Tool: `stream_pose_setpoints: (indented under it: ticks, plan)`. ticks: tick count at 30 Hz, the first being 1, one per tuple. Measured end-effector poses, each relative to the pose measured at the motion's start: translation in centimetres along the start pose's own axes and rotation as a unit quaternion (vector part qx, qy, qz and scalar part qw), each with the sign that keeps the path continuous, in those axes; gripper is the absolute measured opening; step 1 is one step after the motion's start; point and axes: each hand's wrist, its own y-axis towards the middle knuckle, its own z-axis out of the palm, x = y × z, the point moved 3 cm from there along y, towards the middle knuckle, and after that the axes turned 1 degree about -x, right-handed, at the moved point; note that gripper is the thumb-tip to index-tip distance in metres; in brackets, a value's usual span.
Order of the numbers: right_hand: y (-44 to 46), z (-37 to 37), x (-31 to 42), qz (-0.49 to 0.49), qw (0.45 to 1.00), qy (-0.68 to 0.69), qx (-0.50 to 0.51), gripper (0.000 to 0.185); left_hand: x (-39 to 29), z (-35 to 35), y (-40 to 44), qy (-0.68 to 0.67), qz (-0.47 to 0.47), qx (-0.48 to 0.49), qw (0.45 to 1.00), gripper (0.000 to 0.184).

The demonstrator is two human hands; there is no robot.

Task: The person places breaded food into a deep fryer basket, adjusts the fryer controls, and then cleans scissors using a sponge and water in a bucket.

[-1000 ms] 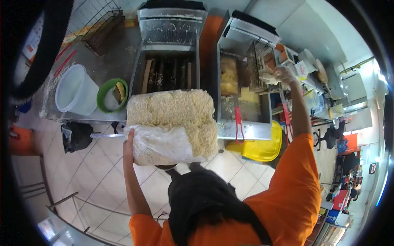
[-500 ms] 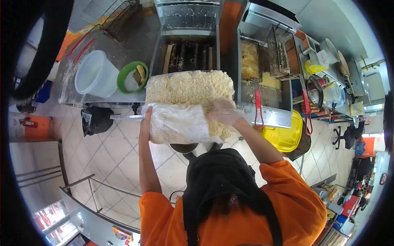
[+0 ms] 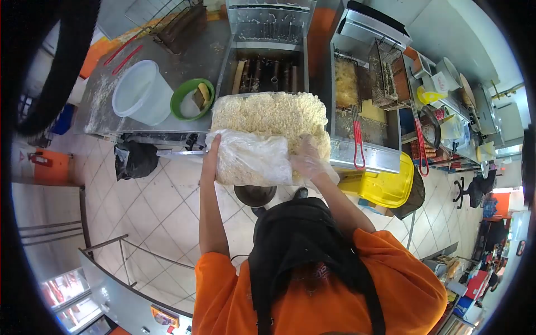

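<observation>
Two contacts: brace the pale, crumbly, partly plastic-covered rectangular block with your left hand at its edge; press evenly with your clear-gloved right hand. Finger spread: unclear on both.

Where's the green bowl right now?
Head view, upper left of centre: the green bowl sits on the metal counter, between the translucent bucket on its left and the bag of pale crumbs on its right.

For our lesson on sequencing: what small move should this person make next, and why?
Probably curl the right hand into the crumbs: it is gloved and lies against their bare part, while the left hand holds the plastic at its left edge.
</observation>
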Motion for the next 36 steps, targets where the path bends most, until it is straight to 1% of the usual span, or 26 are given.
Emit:
stream_pose_setpoints:
  ticks: [1,3,4,6,7,8,10,13,15,17,19,21,24,25,28,30,31,33,34,35,36]
  plan:
    - [-0.1,0.1,-0.1,-0.017,1.0,0.016,-0.011,0.072,-0.2,0.2,-0.1,-0.007,0.011,0.009,1.0,0.09]
    - [-0.4,-0.1,-0.1,-0.032,0.998,0.022,-0.055,0.068,-0.5,0.5,-0.5,-0.023,0.032,0.023,0.999,0.091]
    - [-0.5,-0.4,0.0,-0.04,0.996,0.024,-0.077,0.066,-0.6,0.6,-0.7,-0.014,0.025,0.02,0.999,0.091]
    - [0.0,-0.6,-0.4,-0.051,0.995,0.027,-0.084,0.066,-0.9,0.4,-0.9,0.003,0.013,0.01,1.0,0.091]
    - [0.0,-0.7,-0.2,-0.056,0.994,0.028,-0.086,0.066,-1.0,0.3,-0.9,0.007,0.023,0.004,1.0,0.091]
    - [0.0,-1.1,-0.4,-0.031,0.997,0.03,-0.063,0.066,-1.0,0.3,-0.9,0.011,0.031,-0.003,0.999,0.091]
    - [-1.9,-4.7,3.8,0.023,0.999,0.031,-0.019,0.067,-1.0,0.4,-1.1,0.015,0.032,-0.009,0.999,0.091]
    - [1.0,-5.6,2.8,0.025,0.972,0.221,-0.075,0.07,-1.3,0.5,-1.5,0.005,0.021,-0.009,1.0,0.092]
    - [4.6,-7.8,2.4,-0.08,0.99,0.101,-0.063,0.063,-0.9,0.4,-1.2,-0.005,0.023,-0.005,1.0,0.093]
    - [7.9,-6.8,2.3,-0.081,0.995,-0.051,0.007,0.063,-1.4,0.8,-1.9,-0.016,0.019,0.011,1.0,0.093]
    - [11.1,-5.5,2.3,-0.079,0.974,-0.199,0.072,0.067,-1.3,0.9,-1.7,-0.025,0.029,0.023,0.999,0.093]
    - [12.7,-4.8,2.9,-0.079,0.927,-0.342,0.134,0.074,-1.0,0.8,-1.0,-0.036,0.05,0.025,0.998,0.093]
    - [10.6,-5.8,2.8,-0.039,0.963,-0.265,0.017,0.079,-0.9,0.5,-1.1,0.01,0.035,-0.015,0.999,0.092]
    - [9.1,-6.2,3.9,0.004,0.973,-0.226,0.048,0.079,-1.3,0.7,-1.4,0.004,0.03,-0.013,0.999,0.092]
    - [11.0,-3.8,1.9,-0.04,0.945,-0.311,0.09,0.082,-1.4,0.7,-2.4,0.002,0.018,-0.015,1.0,0.094]
    - [12.1,-3.9,1.7,-0.057,0.931,-0.347,0.1,0.072,-1.7,0.8,-2.4,0.011,0.031,-0.024,0.999,0.094]
    - [12.2,-4.2,1.6,-0.063,0.923,-0.365,0.104,0.067,-1.4,0.6,-1.8,0.006,0.027,-0.011,1.0,0.095]
    - [11.6,-5.4,1.6,-0.113,0.93,-0.291,0.195,0.051,-0.8,0.5,-1.0,-0.008,0.017,0.013,1.0,0.095]
    - [11.1,-5.8,1.6,-0.138,0.927,-0.252,0.24,0.043,-0.9,0.6,-1.2,-0.002,0.016,0.009,1.0,0.095]
    - [12.7,-4.5,-1.0,-0.128,0.934,-0.257,0.214,0.038,-1.0,0.5,-1.4,0.003,0.016,0.005,1.0,0.095]
    - [15.5,-1.7,-5.3,-0.118,0.94,-0.261,0.187,0.034,-1.4,0.7,-1.9,0.008,0.016,0.001,1.0,0.095]
